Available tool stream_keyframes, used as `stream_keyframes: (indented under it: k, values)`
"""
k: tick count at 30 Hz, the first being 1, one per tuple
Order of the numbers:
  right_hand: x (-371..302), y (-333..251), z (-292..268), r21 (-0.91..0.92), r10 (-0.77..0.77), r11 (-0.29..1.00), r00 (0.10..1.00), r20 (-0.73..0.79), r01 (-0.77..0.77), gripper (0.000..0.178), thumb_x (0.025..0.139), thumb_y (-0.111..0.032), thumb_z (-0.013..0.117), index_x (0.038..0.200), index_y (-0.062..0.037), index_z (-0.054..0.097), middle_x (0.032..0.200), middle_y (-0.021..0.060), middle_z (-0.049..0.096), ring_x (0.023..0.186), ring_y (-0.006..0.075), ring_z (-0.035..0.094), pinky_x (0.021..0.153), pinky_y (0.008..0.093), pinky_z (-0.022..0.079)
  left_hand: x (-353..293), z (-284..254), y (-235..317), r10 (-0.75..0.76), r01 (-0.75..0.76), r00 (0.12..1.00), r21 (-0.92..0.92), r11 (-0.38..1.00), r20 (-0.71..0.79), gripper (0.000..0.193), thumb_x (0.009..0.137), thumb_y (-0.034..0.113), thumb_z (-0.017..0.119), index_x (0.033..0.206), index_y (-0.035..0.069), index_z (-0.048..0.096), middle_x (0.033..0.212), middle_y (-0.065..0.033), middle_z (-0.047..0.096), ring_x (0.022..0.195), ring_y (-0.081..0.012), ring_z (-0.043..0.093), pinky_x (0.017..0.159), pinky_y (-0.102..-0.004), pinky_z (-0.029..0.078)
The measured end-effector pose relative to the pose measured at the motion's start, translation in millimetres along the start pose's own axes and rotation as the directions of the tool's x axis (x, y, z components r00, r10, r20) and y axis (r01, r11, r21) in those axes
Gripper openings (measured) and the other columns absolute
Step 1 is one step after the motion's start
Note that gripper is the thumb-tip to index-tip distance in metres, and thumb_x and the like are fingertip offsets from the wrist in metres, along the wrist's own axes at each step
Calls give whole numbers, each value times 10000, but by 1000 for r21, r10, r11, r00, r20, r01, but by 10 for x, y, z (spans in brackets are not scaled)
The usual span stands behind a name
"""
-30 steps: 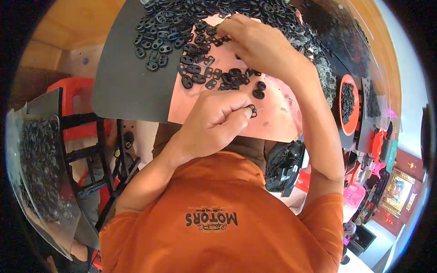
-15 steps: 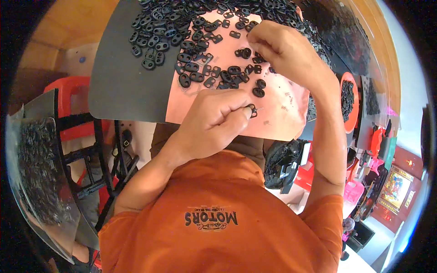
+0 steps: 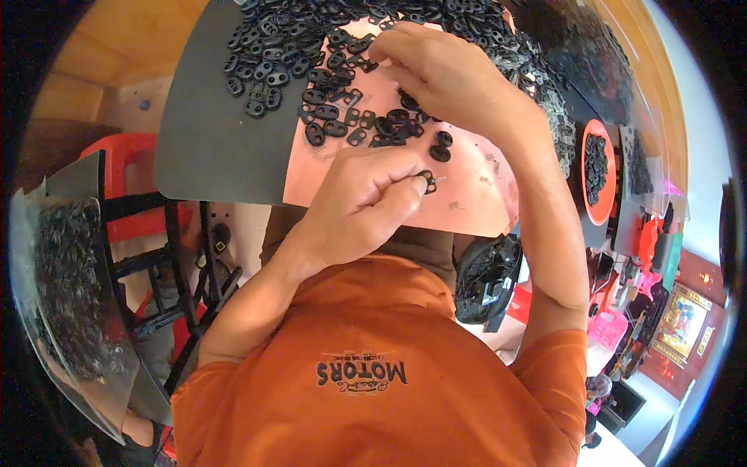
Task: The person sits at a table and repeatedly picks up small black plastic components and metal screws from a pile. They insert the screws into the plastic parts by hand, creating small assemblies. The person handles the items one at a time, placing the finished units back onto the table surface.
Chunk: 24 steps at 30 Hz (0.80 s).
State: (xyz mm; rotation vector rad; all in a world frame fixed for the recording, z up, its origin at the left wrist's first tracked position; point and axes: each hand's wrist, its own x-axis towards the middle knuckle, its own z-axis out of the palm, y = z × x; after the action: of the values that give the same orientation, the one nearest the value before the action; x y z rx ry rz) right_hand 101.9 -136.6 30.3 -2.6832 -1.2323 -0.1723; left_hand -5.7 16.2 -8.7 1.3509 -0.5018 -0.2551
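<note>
Step in hand (judged from hand position): the left hand (image 3: 362, 198) retains 1 part while the right hand (image 3: 447, 74) works among the loose parts. The next move appears to call for a narrow fingertip pinch on 1 loose piece, clear of its neighbours, with the left grip kept steady.

Left hand: closed. Thumb and index finger pinch a small black part with openings (image 3: 429, 180); the other fingers curl into the palm. The held part projects beyond the fingertips, over the pink sheet (image 3: 467, 212), near the sheet's near edge and right of its middle.

Right hand: fingers bent downward toward the sheet's far end, at the scattered black parts (image 3: 331, 128). Whether the fingertips hold a piece cannot be told.

Layout: the scattered parts lie mainly toward the sheet's left edge. A pile of black oval parts (image 3: 268, 50) occupies the far side of the bench (image 3: 226, 156). 2 rounded black pieces (image 3: 441, 148) lie just beyond the held part.
</note>
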Motion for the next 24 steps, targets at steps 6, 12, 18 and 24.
stream_keyframes:
  k: [6,12,18,24]
  values:
    - [69,-84,-23,-41,121,992,986,113,-117,171,825,-108,515,969,-27,559,882,132,577,836,330,562,704,393,461,-26,-16,21,-62,62,998,20,998,15,160,822,79,475,697,-13,516,581,7,445,520,-72,401,468,-253,318]
    - [-132,95,-134,107,222,968,973,70,-228,153,815,-84,537,943,-7,570,822,155,576,774,327,575,682,380,459,-6,-28,51,-20,17,999,115,993,26,165,830,74,464,690,-4,506,593,7,433,530,-65,402,465,-256,308]
    - [-146,128,-56,89,155,984,988,-22,-152,179,808,-93,554,975,-27,568,885,137,578,803,304,574,701,369,459,-22,4,19,-38,38,999,27,999,4,158,825,74,463,686,6,493,595,9,437,520,-63,397,458,-255,301]
    - [-76,38,13,46,159,986,987,21,-160,159,818,-96,552,956,-17,560,891,137,579,799,309,568,695,364,460,-14,26,33,-8,10,999,50,999,-40,156,827,72,460,682,19,484,575,30,390,512,-43,338,448,-235,271]
